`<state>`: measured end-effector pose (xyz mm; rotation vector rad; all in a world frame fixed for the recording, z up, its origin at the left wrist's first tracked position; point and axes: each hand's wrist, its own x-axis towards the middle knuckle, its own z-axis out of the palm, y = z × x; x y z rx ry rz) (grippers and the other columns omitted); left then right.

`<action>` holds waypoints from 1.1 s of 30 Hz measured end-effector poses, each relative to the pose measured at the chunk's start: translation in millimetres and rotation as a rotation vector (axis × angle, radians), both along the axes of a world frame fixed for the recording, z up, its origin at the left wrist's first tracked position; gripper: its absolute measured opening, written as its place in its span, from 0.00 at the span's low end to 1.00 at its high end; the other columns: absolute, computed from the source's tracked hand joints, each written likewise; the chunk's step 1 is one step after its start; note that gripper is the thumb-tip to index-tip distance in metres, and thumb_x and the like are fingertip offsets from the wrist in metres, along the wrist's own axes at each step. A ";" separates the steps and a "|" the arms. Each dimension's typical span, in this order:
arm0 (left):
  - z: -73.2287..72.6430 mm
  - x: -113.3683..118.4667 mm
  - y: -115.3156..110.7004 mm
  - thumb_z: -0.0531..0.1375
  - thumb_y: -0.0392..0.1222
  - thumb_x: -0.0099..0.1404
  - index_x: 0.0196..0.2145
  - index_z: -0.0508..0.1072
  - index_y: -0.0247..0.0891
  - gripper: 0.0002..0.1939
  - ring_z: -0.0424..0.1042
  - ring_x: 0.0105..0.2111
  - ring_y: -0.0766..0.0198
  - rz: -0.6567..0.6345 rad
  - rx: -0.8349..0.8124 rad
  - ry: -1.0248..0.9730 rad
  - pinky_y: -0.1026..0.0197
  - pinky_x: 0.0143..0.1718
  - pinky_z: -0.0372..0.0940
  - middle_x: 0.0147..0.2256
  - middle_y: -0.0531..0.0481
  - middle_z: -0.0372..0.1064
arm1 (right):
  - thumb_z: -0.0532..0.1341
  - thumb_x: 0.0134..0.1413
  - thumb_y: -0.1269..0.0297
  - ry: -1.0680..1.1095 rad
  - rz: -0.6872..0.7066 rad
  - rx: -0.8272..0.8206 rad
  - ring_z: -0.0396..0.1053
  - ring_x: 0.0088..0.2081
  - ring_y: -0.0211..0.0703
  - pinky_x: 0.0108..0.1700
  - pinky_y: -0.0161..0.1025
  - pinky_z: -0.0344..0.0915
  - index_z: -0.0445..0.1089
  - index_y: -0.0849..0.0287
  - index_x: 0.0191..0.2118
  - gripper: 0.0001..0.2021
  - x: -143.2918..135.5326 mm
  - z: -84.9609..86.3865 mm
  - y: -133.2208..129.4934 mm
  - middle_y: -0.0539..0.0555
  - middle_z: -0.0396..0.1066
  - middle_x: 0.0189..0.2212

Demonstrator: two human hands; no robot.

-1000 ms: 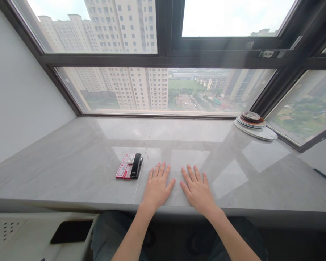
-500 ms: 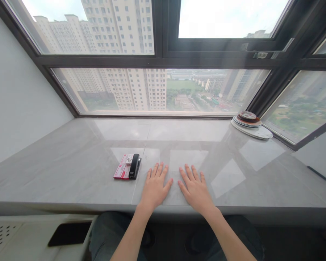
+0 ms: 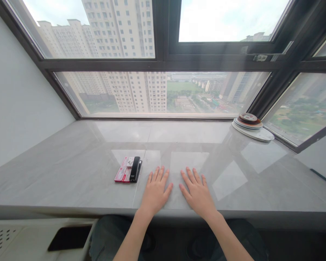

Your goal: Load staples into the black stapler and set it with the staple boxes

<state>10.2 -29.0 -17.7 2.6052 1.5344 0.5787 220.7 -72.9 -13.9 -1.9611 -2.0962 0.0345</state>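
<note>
Stapler on worktop, left of left hand, by red-white packets. Probably light, stiff, slightly slippery; best gripped across mid-body. Left hand and right hand lie flat, splayed, holding nothing.

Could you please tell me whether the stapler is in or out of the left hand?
Out: the stapler sits to the left of the left hand, with some sill visible between them.
</note>
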 end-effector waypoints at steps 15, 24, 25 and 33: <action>5.9 -0.5 -4.2 0.48 0.52 0.76 0.71 0.55 0.51 0.28 0.45 0.72 0.50 0.008 -0.014 -0.016 0.37 0.70 0.47 0.72 0.49 0.48 | 0.49 0.70 0.50 0.020 -0.021 0.002 0.41 0.74 0.56 0.71 0.62 0.39 0.54 0.44 0.73 0.28 -1.4 9.5 0.1 0.51 0.46 0.74; 6.3 -0.2 -5.9 0.48 0.54 0.76 0.71 0.56 0.51 0.28 0.45 0.72 0.50 0.001 -0.002 -0.030 0.38 0.70 0.47 0.72 0.49 0.48 | 0.49 0.70 0.50 0.038 -0.025 -0.005 0.41 0.74 0.56 0.71 0.61 0.40 0.53 0.43 0.73 0.28 -2.6 10.1 0.1 0.50 0.47 0.74; 6.2 -0.3 -6.3 0.48 0.54 0.76 0.71 0.56 0.50 0.28 0.45 0.73 0.50 -0.001 0.000 -0.030 0.37 0.70 0.47 0.72 0.49 0.48 | 0.50 0.70 0.50 0.041 -0.026 -0.002 0.41 0.74 0.56 0.71 0.61 0.40 0.54 0.42 0.72 0.28 -2.7 9.4 -0.3 0.50 0.47 0.74; 8.0 2.3 -9.0 0.49 0.54 0.76 0.71 0.56 0.48 0.29 0.44 0.73 0.48 0.013 -0.003 -0.019 0.36 0.71 0.45 0.73 0.47 0.46 | 0.56 0.66 0.50 0.236 -0.100 0.013 0.61 0.64 0.58 0.66 0.57 0.52 0.71 0.48 0.59 0.21 -1.7 22.4 16.1 0.56 0.68 0.62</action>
